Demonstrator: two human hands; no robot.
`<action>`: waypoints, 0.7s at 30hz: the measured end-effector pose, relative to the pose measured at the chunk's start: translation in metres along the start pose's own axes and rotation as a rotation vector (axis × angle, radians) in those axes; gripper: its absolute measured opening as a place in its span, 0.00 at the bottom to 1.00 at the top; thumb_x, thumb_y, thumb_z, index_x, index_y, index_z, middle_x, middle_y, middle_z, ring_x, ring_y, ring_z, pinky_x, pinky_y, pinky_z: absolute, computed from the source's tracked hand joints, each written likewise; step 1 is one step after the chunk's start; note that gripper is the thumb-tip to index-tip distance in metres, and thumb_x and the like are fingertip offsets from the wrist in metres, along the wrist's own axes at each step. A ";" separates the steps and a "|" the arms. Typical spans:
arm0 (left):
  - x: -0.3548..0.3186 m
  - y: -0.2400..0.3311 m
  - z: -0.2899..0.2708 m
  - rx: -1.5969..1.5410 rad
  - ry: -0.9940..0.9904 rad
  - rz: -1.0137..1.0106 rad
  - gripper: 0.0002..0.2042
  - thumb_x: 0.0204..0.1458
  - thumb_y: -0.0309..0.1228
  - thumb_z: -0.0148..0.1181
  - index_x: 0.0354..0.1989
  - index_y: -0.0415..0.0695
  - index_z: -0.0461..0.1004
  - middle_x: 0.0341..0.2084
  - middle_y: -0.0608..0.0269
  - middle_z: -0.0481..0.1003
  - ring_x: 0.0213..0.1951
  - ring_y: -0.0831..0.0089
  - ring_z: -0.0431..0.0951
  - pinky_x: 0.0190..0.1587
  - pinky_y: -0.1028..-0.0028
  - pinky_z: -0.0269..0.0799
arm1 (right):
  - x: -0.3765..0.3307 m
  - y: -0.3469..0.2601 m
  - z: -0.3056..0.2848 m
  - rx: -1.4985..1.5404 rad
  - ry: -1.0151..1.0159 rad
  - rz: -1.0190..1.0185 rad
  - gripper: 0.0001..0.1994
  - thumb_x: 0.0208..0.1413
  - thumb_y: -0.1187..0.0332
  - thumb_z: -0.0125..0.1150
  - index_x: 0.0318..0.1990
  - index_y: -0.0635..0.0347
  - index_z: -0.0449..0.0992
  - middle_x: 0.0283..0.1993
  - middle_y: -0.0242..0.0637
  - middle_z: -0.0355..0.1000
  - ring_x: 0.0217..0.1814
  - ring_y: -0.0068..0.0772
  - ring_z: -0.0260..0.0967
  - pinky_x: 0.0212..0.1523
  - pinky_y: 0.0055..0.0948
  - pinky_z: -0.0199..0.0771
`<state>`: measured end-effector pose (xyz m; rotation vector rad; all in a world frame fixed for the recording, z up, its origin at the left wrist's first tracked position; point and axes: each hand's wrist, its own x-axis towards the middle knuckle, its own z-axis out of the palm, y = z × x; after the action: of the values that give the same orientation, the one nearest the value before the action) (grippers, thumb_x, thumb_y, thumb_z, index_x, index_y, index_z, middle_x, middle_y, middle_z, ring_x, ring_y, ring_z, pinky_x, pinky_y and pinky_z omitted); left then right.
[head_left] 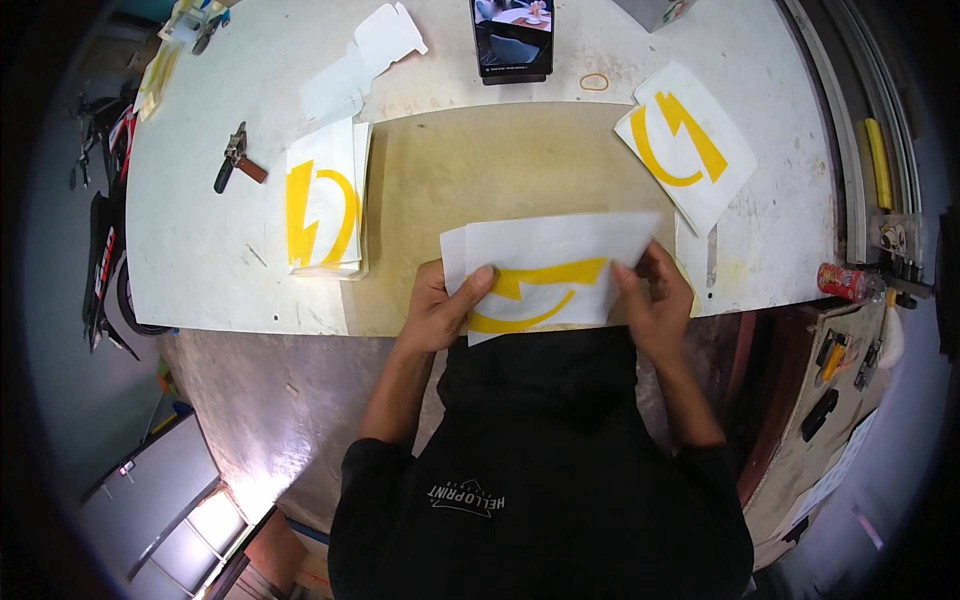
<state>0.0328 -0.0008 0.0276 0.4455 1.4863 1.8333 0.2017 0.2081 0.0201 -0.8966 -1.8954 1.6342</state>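
Both hands hold a few white sheets (545, 240) printed with a yellow lightning bolt and curved line, in front of my body at the table's near edge. My left hand (440, 308) grips their left end, thumb on top and fingers underneath. At the right end, my right hand (655, 300) has its thumb against the sheets and its fingers curled; the corner there is blurred. A pile of like sheets (325, 205) lies to the left. More such sheets (690, 140) lie tilted at the right.
A phone (513, 40) stands upright at the back, near a rubber band (594, 82). White paper scraps (370, 60) lie at the back left. A small tool with black and brown handles (238, 160) rests on the left. A bottle (850, 283) is beyond the table's right edge.
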 end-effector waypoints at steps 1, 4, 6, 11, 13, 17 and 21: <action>-0.002 0.002 0.002 -0.006 0.014 0.010 0.14 0.70 0.33 0.58 0.51 0.33 0.80 0.41 0.63 0.83 0.42 0.82 0.78 0.46 0.78 0.74 | 0.003 0.000 -0.003 0.102 -0.080 0.063 0.09 0.63 0.71 0.71 0.45 0.68 0.81 0.39 0.30 0.79 0.39 0.13 0.70 0.40 0.17 0.69; 0.002 -0.009 -0.007 -0.030 0.061 0.027 0.14 0.71 0.33 0.56 0.51 0.33 0.80 0.41 0.65 0.83 0.41 0.84 0.77 0.46 0.78 0.73 | 0.006 -0.002 0.001 0.219 -0.030 0.038 0.05 0.65 0.73 0.69 0.40 0.67 0.82 0.34 0.25 0.77 0.35 0.10 0.67 0.38 0.16 0.67; 0.005 -0.020 -0.017 0.009 0.079 0.013 0.14 0.72 0.32 0.55 0.51 0.32 0.80 0.40 0.66 0.82 0.41 0.85 0.76 0.46 0.79 0.73 | 0.006 0.004 -0.005 0.203 -0.012 0.064 0.05 0.64 0.73 0.70 0.38 0.66 0.81 0.33 0.25 0.77 0.34 0.10 0.68 0.37 0.16 0.66; 0.004 -0.026 -0.014 0.093 0.159 0.019 0.14 0.71 0.32 0.56 0.49 0.32 0.81 0.36 0.70 0.82 0.37 0.87 0.74 0.40 0.81 0.71 | 0.007 0.007 -0.028 0.267 -0.014 0.168 0.05 0.64 0.73 0.70 0.38 0.65 0.81 0.33 0.26 0.78 0.33 0.10 0.69 0.37 0.15 0.67; 0.004 -0.030 -0.024 0.234 0.127 -0.044 0.13 0.71 0.32 0.58 0.50 0.32 0.81 0.35 0.71 0.82 0.35 0.88 0.74 0.37 0.81 0.69 | 0.010 0.011 -0.040 0.310 -0.063 0.123 0.04 0.65 0.73 0.68 0.40 0.65 0.80 0.34 0.26 0.78 0.34 0.10 0.69 0.37 0.15 0.67; 0.008 -0.015 -0.009 0.129 0.033 -0.112 0.13 0.69 0.31 0.61 0.50 0.32 0.81 0.33 0.72 0.82 0.33 0.89 0.73 0.33 0.82 0.68 | 0.022 0.001 -0.044 0.380 -0.388 0.232 0.09 0.68 0.70 0.64 0.49 0.66 0.80 0.36 0.26 0.78 0.36 0.09 0.69 0.39 0.14 0.67; 0.008 -0.010 -0.016 0.118 -0.017 -0.135 0.14 0.71 0.33 0.57 0.51 0.33 0.81 0.35 0.71 0.82 0.36 0.89 0.73 0.37 0.81 0.69 | 0.031 0.007 -0.041 0.433 -0.594 0.430 0.16 0.70 0.67 0.61 0.59 0.68 0.77 0.41 0.28 0.80 0.41 0.11 0.72 0.43 0.15 0.70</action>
<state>0.0203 -0.0058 0.0121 0.4057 1.5796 1.6391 0.2117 0.2594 0.0186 -0.7089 -1.6274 2.6813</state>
